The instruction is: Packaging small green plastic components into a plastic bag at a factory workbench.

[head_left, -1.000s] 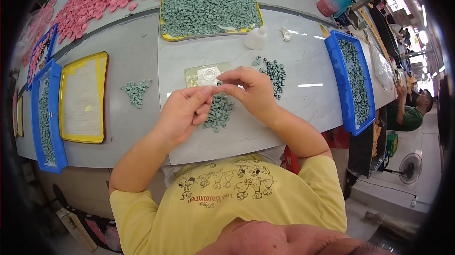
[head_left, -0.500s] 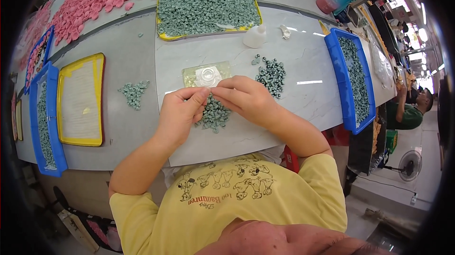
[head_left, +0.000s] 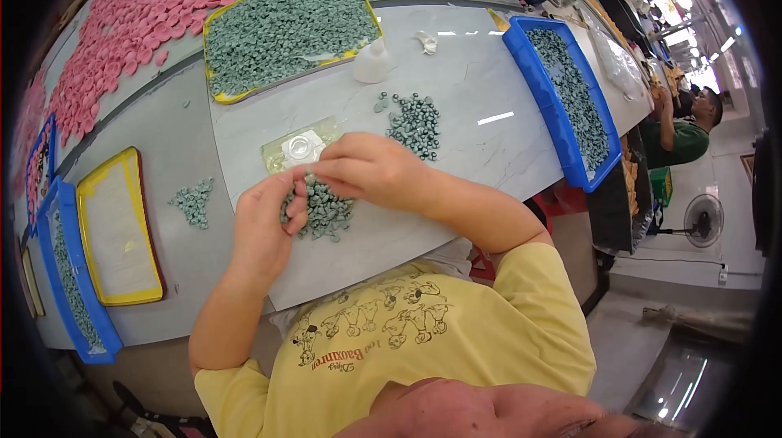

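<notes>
My left hand (head_left: 262,222) and my right hand (head_left: 376,171) meet above the table, thumbs and fingers pinched together at the tips. Whatever lies between the fingertips is too small and covered to name. Just beneath them spreads a pile of small grey-green pieces (head_left: 330,214), partly hidden by my left fingers. Beyond my fingertips, a small clear round dish (head_left: 303,147) rests on a yellowish see-through slab (head_left: 274,156). Past my right hand lies a heap of shiny dark green beads (head_left: 415,124), with some duller green pieces beside it.
A white squeeze bottle (head_left: 371,65) stands near a yellow-rimmed tray (head_left: 233,98) full of green pieces. Blue bins flank me at right (head_left: 544,124) and left (head_left: 104,332). A yellow-edged tray (head_left: 120,226) and small green cluster (head_left: 194,203) lie left; pink pieces (head_left: 138,26) cover the far left.
The whole view has swung, so the table and its things sit further left and tilted. Both hands stay joined at the fingertips over the pile.
</notes>
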Demonstrator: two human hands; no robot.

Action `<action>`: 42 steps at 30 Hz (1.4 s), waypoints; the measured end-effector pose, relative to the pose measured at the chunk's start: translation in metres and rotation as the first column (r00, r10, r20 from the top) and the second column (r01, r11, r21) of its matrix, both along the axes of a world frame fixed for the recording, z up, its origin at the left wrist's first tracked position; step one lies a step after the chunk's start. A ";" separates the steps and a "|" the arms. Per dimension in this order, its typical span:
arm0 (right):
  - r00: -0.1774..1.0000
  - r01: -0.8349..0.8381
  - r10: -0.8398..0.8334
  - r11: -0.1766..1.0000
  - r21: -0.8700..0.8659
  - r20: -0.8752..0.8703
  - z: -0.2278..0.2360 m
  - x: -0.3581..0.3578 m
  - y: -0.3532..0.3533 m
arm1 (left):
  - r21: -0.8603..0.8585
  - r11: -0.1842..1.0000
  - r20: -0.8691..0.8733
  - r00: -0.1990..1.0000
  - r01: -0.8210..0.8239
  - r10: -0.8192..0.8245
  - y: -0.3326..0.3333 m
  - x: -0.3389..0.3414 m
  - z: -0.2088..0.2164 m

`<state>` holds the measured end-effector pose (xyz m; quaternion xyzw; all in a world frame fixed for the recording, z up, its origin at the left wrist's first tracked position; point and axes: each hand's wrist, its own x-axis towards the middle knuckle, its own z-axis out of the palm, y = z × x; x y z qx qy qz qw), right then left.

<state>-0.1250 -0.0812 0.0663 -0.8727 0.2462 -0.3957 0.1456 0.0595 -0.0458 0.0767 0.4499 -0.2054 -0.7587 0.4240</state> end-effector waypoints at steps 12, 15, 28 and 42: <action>0.971 0.111 -0.153 0.969 -0.220 -0.182 -0.009 0.016 -0.024 | -0.086 0.968 -0.120 0.967 -0.235 0.224 -0.014 0.045 -0.014; 0.965 0.073 -0.126 0.971 -0.229 -0.230 -0.010 0.029 -0.022 | -0.063 0.969 -0.127 0.965 -0.239 0.230 -0.012 0.052 -0.017; 0.947 0.013 -0.116 0.945 -0.327 -0.298 -0.017 0.052 -0.022 | 0.016 0.974 -0.184 0.956 -0.228 0.227 -0.012 0.064 -0.028; 0.991 0.117 -0.116 0.993 0.009 -0.070 -0.020 0.059 -0.012 | -0.048 0.984 -0.159 0.974 -0.172 0.163 -0.011 0.060 -0.030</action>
